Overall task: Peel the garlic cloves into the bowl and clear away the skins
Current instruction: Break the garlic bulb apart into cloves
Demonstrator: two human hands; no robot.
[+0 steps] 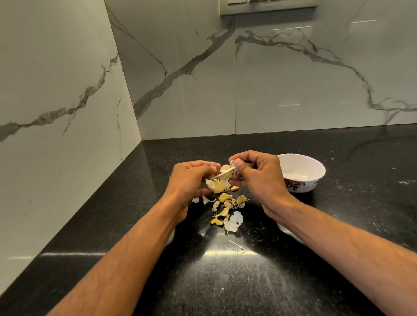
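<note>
Head camera view, looking down at a black speckled stone counter (233, 289). Both hands meet above it: the left hand (188, 180) curls around a pale papery garlic bulb (217, 184), while the right hand (259, 177) pinches what seems to be its dry stalk. Loose yellow-white garlic skins (227, 210) lie scattered beneath. Just beside the right hand sits a white flower-patterned bowl (302, 172).
</note>
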